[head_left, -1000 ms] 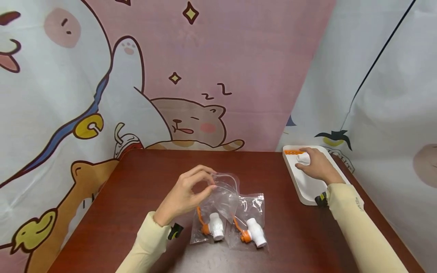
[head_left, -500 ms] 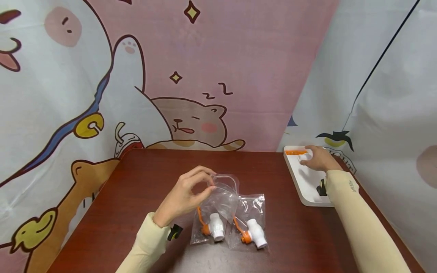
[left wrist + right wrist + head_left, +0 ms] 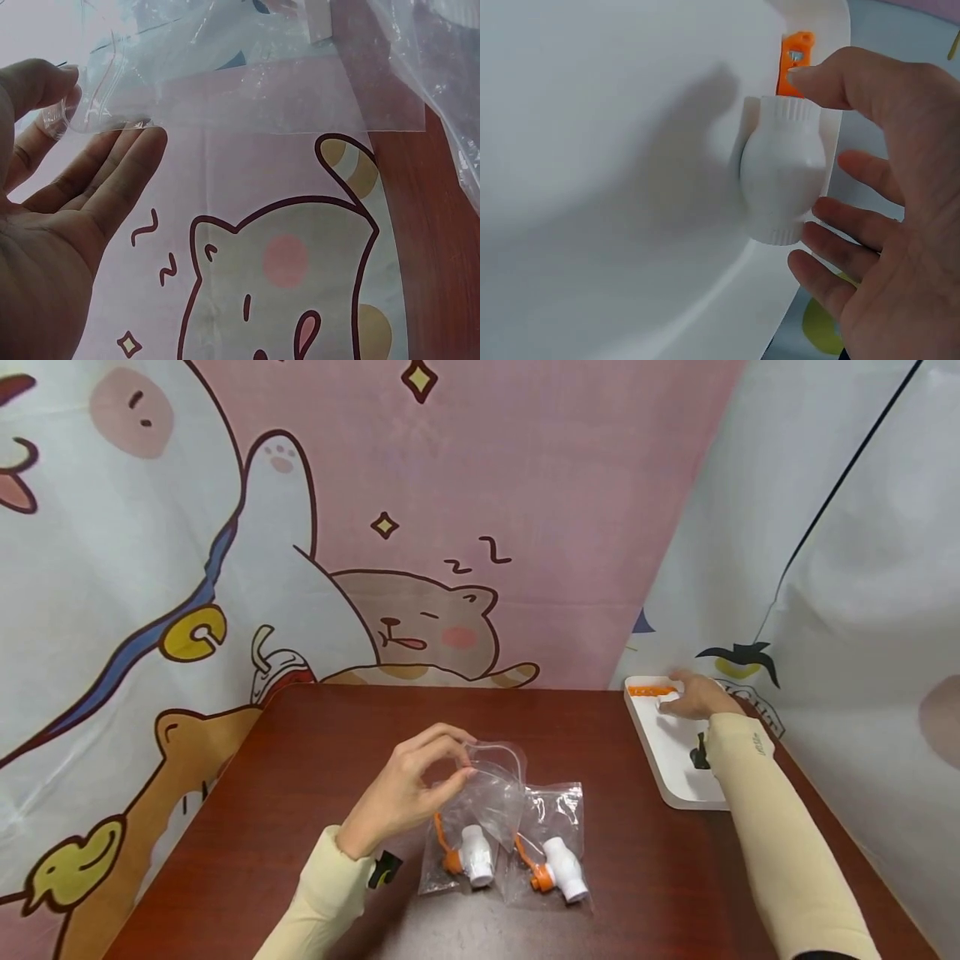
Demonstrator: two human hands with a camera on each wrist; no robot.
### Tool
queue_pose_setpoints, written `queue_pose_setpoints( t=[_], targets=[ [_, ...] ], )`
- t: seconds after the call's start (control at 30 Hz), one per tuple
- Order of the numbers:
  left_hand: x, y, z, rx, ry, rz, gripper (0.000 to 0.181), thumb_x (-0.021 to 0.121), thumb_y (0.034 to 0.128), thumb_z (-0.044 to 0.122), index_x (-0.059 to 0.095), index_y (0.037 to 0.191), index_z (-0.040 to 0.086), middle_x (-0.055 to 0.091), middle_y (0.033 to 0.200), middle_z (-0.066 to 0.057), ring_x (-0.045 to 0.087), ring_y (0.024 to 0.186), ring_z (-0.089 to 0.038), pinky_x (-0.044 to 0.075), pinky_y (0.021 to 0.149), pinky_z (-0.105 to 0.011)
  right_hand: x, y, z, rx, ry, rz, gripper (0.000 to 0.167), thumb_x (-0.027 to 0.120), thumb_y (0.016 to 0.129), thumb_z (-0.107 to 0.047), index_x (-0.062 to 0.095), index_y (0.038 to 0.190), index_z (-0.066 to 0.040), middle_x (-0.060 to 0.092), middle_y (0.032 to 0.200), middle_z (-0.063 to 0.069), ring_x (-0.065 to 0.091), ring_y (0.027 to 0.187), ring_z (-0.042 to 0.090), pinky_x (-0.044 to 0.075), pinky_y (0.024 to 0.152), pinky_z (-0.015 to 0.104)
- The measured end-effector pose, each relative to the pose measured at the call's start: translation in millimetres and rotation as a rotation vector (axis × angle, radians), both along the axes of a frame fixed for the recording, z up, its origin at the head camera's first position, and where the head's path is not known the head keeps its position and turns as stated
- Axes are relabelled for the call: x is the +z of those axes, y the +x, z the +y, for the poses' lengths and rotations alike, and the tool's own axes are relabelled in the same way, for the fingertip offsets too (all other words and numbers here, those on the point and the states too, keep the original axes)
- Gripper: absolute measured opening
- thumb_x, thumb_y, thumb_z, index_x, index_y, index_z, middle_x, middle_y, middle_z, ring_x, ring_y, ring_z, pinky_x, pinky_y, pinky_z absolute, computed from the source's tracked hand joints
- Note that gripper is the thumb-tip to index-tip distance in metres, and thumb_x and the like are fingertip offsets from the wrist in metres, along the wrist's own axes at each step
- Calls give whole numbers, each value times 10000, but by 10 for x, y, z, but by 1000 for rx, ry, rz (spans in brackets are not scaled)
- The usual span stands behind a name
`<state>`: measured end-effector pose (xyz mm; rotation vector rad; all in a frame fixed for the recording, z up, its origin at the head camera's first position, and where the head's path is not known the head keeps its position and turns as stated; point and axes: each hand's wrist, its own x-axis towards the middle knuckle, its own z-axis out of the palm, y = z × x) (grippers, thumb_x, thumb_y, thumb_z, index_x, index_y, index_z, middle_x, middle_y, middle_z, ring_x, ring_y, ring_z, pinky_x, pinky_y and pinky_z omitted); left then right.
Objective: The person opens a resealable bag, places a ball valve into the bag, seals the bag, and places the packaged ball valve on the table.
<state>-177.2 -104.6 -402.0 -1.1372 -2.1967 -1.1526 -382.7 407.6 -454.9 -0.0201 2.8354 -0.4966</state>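
Note:
My left hand [image 3: 396, 789] pinches the top of a clear plastic bag [image 3: 491, 800] between thumb and fingers; the left wrist view shows the bag's film [image 3: 300, 97] stretching away from the fingertips. Two white plastic ball valves with orange handles lie in clear bags on the table, a left valve [image 3: 477, 857] and a right valve [image 3: 566, 870]. At the far right, my right hand [image 3: 701, 697] reaches into a white tray [image 3: 678, 772]. There its spread fingers lie beside another white valve [image 3: 784, 169], the thumb over its orange handle [image 3: 797, 60]. Whether thumb touches handle is unclear.
The dark red-brown table [image 3: 337, 727] runs back to a cartoon-printed cloth [image 3: 562, 527] hung behind and at the sides. The tray stands near the table's right edge, its low rim around the loose valve.
My right hand has drawn slightly toward the tray's far end, its fingers still about the valve there. The left hand and bagged valves have stayed put.

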Motion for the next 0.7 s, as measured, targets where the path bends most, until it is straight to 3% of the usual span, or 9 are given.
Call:
queue_pose_setpoints(
  t=[0.2,0.37,0.53,0.7],
  targets=[
    [-5,-4,-6,-9,-1,-9,124,704,940,50,657,919,162,684,1174,-85,687,1037,-208,502,644,-154,-33,-45,23,-5,18,-49,851,685,936,-422,264,1568,-38,391,1491,369,472,1258,539,441,971,723],
    [8,-8,0,-10,1,-13,132,702,936,40,656,919,163,682,1172,-77,686,1048,-209,447,564,-117,-34,-54,-12,-1,33,-77,813,676,945,-383,301,1555,2,390,1498,380,483,1247,534,425,1012,723],
    [3,-7,10,-17,2,-10,136,711,930,30,655,922,154,681,1168,-77,688,1043,-241,437,546,-132,-59,-87,-46,18,43,-60,753,693,931,-304,358,1491,71,482,1421,375,541,1183,492,451,1012,672],
    [-19,0,12,-10,-2,-21,131,709,938,44,652,921,160,678,1177,-74,680,1034,-176,344,466,-91,-92,-108,-93,22,40,-52,714,748,887,-234,423,1429,99,534,1365,359,567,1138,460,473,992,641]
  ],
)
